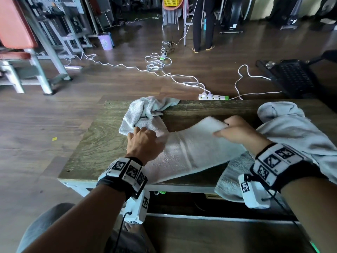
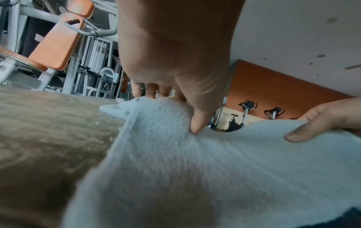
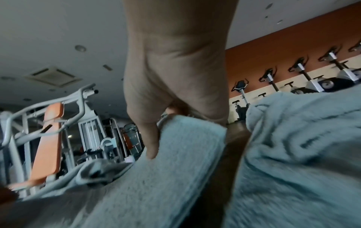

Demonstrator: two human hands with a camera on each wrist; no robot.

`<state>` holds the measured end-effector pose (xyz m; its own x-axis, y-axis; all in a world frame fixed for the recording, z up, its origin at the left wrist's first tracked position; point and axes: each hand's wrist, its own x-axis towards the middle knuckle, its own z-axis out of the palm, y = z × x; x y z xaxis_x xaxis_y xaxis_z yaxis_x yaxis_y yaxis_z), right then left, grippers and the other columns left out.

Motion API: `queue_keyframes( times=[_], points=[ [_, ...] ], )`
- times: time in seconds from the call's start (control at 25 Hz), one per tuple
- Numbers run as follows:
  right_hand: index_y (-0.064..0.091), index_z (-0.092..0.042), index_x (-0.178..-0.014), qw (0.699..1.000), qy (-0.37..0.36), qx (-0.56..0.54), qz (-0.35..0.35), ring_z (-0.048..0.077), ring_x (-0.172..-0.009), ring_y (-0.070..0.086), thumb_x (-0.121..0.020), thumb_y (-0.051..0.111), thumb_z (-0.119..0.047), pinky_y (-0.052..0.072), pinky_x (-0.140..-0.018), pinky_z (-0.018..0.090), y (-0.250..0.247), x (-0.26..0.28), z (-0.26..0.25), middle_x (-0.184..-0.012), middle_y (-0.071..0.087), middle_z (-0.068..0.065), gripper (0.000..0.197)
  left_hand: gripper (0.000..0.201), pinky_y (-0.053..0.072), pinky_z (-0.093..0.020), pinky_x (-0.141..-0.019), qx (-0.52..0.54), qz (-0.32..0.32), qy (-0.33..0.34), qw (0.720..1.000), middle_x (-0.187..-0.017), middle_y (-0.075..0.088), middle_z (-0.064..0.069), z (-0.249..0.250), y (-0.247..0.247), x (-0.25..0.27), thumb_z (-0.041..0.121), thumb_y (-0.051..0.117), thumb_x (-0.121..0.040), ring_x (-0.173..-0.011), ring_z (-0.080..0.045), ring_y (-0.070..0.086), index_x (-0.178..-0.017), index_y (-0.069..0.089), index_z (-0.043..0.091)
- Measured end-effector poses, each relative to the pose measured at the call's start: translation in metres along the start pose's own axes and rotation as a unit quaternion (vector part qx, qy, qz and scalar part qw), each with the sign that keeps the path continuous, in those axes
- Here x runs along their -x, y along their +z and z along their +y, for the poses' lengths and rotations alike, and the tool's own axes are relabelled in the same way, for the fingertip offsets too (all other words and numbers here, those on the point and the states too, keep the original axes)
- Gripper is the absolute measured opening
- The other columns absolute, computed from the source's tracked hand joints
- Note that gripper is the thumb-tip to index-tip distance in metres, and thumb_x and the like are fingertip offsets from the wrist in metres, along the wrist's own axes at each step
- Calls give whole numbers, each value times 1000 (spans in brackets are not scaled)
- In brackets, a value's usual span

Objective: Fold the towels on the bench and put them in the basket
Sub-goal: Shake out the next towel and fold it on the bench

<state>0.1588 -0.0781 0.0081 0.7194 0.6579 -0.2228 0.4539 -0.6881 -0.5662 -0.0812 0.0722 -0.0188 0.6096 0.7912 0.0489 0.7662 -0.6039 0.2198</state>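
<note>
A white towel (image 1: pixel 191 150) lies across the wooden bench (image 1: pixel 102 143), its near edge hanging over the front. My left hand (image 1: pixel 144 137) grips its far left corner, thumb pressed into the cloth (image 2: pixel 195 169). My right hand (image 1: pixel 224 128) pinches the far right corner, thumb on top of the towel (image 3: pixel 175 162), and lifts it slightly off the bench. A crumpled towel (image 1: pixel 145 112) sits just beyond the left hand. A larger heap of towels (image 1: pixel 291 128) lies at the bench's right end. A black basket (image 1: pixel 291 75) stands on the floor beyond the bench, to the right.
A grey towel (image 1: pixel 233 178) hangs over the bench's front edge under my right wrist. A power strip (image 1: pixel 213 97) and white cables (image 1: pixel 156 64) lie on the floor beyond the bench. An orange gym machine (image 1: pixel 16 33) stands far left. A person's legs (image 1: pixel 202 24) and a yellow crate (image 1: pixel 172 1) show at the back.
</note>
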Motion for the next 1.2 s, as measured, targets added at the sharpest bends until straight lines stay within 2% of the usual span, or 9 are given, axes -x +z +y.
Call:
queue_keyframes(
  times=[0.08,0.2,0.4,0.52,0.64,0.8,0.96,1.04,1.2],
  points=[
    [64,-14,-96,995,-35,10,95,27,-88,64,-81,76,-29,47,-67,31,-10,-7,-15,-95,68,7,24,35,55,-38,-74,80,-60,-25,995,-83,66,-5,0,-4,-3,51,53,-77,-79,-25,64,-75,61,17],
    [54,-23,-132,973,-126,59,184,33,-116,61,-88,67,-26,50,-97,42,-4,-1,-25,-126,67,6,46,30,53,-31,-63,152,-120,-52,980,-94,65,-8,4,-6,7,36,64,-80,-79,-23,63,-100,58,14],
    [60,-27,-124,951,-282,106,-66,18,-114,62,-84,70,-19,53,-93,37,39,50,10,-125,64,-5,43,28,50,-27,-37,296,-142,-40,944,-88,62,-12,24,-12,32,6,53,-89,-55,-20,64,-110,56,24],
    [49,-28,-137,939,-296,145,-97,17,-128,51,-74,79,-29,47,-103,39,57,78,35,-141,52,-6,70,20,63,-35,-64,344,-184,-51,919,-105,70,-15,45,-18,37,5,59,-90,-73,-15,70,-101,73,14],
    [37,-29,-148,939,-307,110,-110,11,-138,40,-64,85,-48,40,-110,33,57,108,43,-151,40,-11,99,27,60,-49,-76,502,-156,-101,845,-97,69,-22,69,-31,51,4,49,-92,-80,-37,70,-89,76,10],
    [53,-20,-134,946,-236,-150,-165,18,-124,59,-71,83,-32,49,-102,31,52,129,45,-125,60,-8,71,49,62,-36,-73,528,-133,-4,839,-91,66,-11,91,-44,61,-15,35,-87,-77,-25,68,-102,72,12],
    [64,-26,-96,962,-258,-82,-48,-8,-80,61,-79,79,-27,48,-73,18,46,134,49,-87,67,-14,22,41,60,-24,-64,490,-134,46,860,-80,68,-7,91,-51,62,-17,61,-82,-64,-13,68,-114,68,7],
    [62,-24,-74,960,-265,-95,6,-5,-64,60,-88,71,-20,41,-59,18,35,133,49,-64,64,-11,17,28,57,-27,-60,460,-102,27,882,-67,67,-1,87,-52,60,-3,65,-88,-56,-11,64,-114,69,6],
    [72,-17,-95,950,-225,-215,-2,17,-88,72,-95,64,-27,51,-74,30,3,126,45,-89,76,4,12,21,52,-33,-73,421,6,-2,907,-77,70,3,71,-50,65,33,66,-91,-72,-16,62,-98,76,17]
  ],
)
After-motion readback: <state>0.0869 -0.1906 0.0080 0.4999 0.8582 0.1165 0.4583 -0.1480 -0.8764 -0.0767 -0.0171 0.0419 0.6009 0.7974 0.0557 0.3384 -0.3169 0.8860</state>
